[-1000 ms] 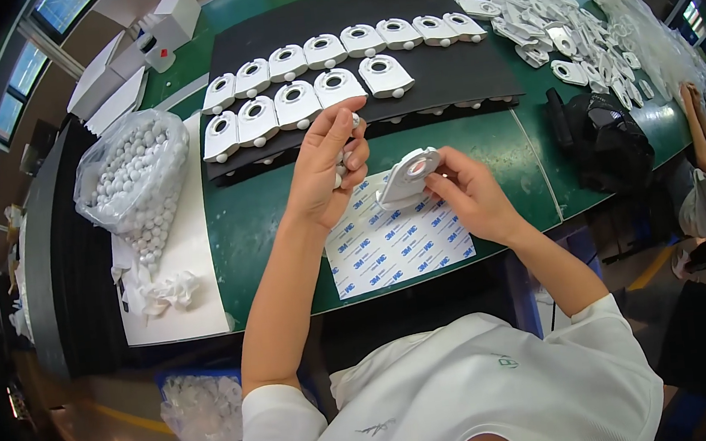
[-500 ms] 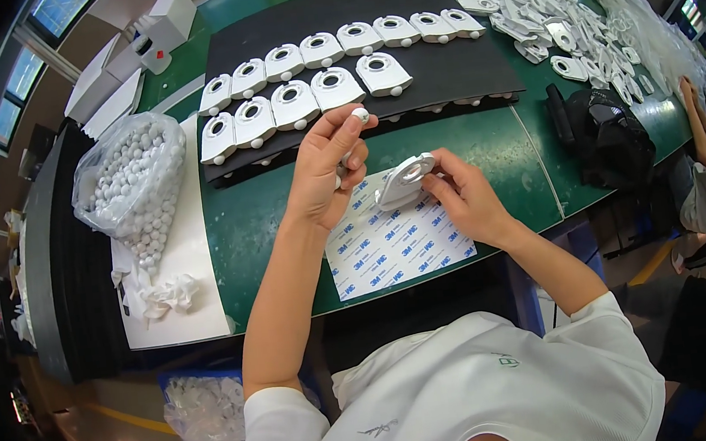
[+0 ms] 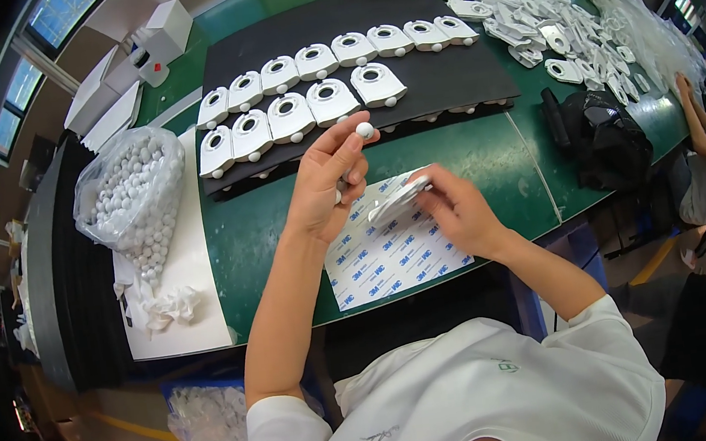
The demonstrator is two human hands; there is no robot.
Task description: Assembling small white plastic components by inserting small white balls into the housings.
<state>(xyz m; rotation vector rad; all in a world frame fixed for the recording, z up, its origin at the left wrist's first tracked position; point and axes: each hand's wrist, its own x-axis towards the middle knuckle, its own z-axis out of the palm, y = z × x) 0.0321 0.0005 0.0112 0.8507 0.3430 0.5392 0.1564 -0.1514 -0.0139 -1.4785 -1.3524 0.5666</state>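
Observation:
Between the thumb and forefinger of my left hand (image 3: pixel 322 185) is a small white ball (image 3: pixel 365 130). More white balls (image 3: pixel 338 196) show at its curled lower fingers; how many is hidden. My right hand (image 3: pixel 462 213) grips a flat white plastic plate (image 3: pixel 394 202) by one end, tilted nearly edge-on, so its hole barely shows. The plate is over a white sheet with blue print (image 3: pixel 400 260), apart from the ball. Beyond my hands, two rows of similar white plates (image 3: pixel 287 117) with round holes lie on a black foam board (image 3: pixel 441 73), each with a ball at its near edge.
At the left, a clear plastic bag (image 3: pixel 131 192) of white balls stands beside crumpled white tissue (image 3: pixel 171 304). Loose white plates (image 3: pixel 557 31) are heaped at the far right. A black bag (image 3: pixel 598 139) rests nearer, and another person's hand (image 3: pixel 685 91) is at the table's right edge.
My right hand has turned the plate from showing its ring-shaped hole to nearly edge-on, slightly lower. My left hand still pinches the ball. The whole view has shifted slightly.

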